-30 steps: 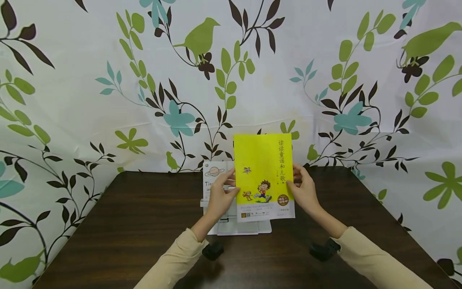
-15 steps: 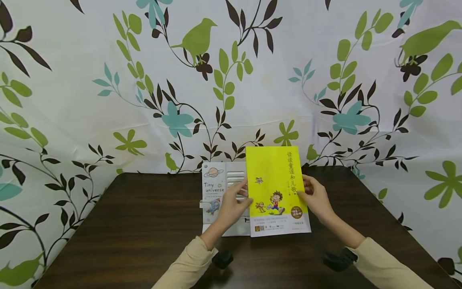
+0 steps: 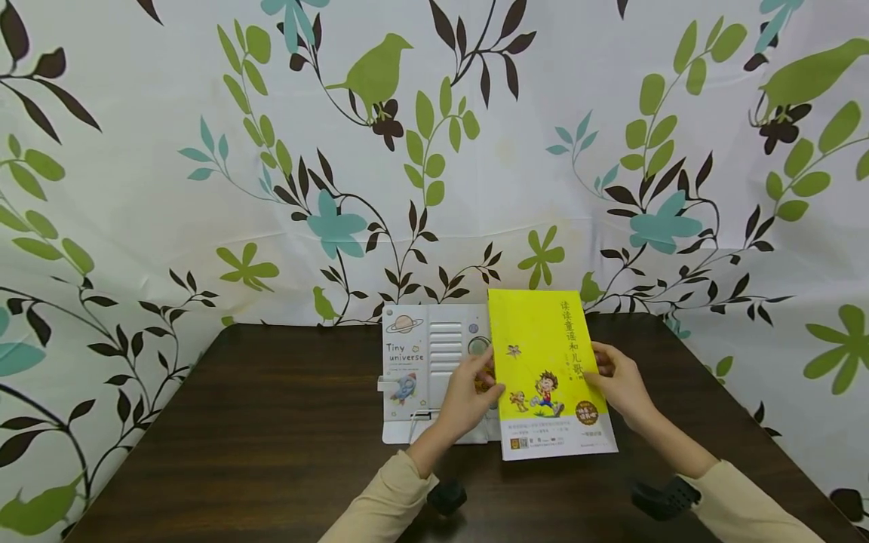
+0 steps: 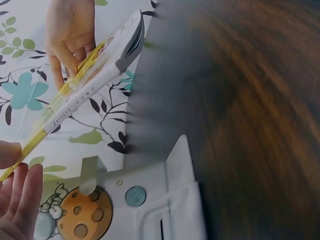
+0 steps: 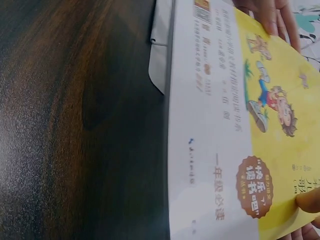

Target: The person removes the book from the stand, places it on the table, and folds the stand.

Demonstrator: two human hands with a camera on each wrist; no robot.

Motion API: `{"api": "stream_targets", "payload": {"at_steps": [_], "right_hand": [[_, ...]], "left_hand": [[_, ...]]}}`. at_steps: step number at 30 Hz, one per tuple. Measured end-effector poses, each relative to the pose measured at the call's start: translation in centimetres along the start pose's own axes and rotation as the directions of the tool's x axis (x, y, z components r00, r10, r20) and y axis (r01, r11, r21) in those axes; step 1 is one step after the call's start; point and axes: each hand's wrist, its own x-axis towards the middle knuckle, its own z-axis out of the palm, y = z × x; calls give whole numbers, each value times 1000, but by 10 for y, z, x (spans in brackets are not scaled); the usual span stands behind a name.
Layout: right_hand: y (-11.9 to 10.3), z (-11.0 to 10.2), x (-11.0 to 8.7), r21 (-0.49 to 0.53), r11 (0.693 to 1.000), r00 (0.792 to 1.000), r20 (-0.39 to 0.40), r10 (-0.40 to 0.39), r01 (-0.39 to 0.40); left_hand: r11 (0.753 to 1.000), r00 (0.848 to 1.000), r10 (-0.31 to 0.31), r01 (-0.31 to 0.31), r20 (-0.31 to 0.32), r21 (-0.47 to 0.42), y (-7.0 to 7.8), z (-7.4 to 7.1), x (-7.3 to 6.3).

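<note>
A yellow book [image 3: 532,339] with a white lower band is held up by both hands, its cover facing the head camera. At its left edge my left hand [image 3: 467,396] pinches it, thumb in front and fingers behind. My right hand [image 3: 623,383] grips the opposite edge in the same way. The left wrist view shows the book [image 4: 75,97] edge-on, spine toward that camera. Behind and left of the book stands a white book stand [image 3: 407,362] with planet and rocket drawings; the book hides its right part.
The dark wooden table [image 3: 271,422] spreads around the stand. A patterned cloth [image 3: 475,219] with leaves and birds hangs behind its back edge. Black wrist devices [image 3: 665,498] sit below each wrist.
Both hands have carried the book to the right and downward, away from in front of the stand. More of the stand now shows, and the book leans slightly. The grip stays the same.
</note>
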Motion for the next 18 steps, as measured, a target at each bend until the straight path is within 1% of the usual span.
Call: {"api": "stream_targets", "payload": {"at_steps": [3,4,5,7,9,10,11,13,15,18], "right_hand": [[7,-4,0,0,1000,1000,2,8,-8],[13,-4,1,6,1000,1000,-13,4,-4],[20,-4,3,8,1000,1000,-11,2,-2],[40,-5,9,11,1000,1000,-17,9,-9],[65,-3,17,4,1000,999,-38,20,-19],[78,-3,21,-3,1000,999,-44,25,-25],[89,-3,25,-17,999,999,-34,35,-35],[110,-3,31,-40,998,998,-47,45,-47],[124,-4,35,-51,998,999,-37,40,-42],[133,-8,35,-57,998,1000,-16,27,-28]], "left_hand": [[1000,1000,-8,8,11,-19,-1,6,-1],[1000,1000,-11,12,13,-28,-2,8,-2],[1000,1000,-13,14,16,-27,-2,10,-2],[999,1000,-16,17,24,-30,-1,14,-3],[1000,999,-16,16,35,-19,-2,18,-3],[1000,999,-16,16,42,-14,-3,20,-3],[1000,999,-17,18,48,-9,-2,22,-4],[1000,998,-19,20,62,-3,-3,26,-5],[1000,997,-20,20,72,-3,-2,29,-7],[1000,996,-26,26,86,-7,-2,35,-9]]}}
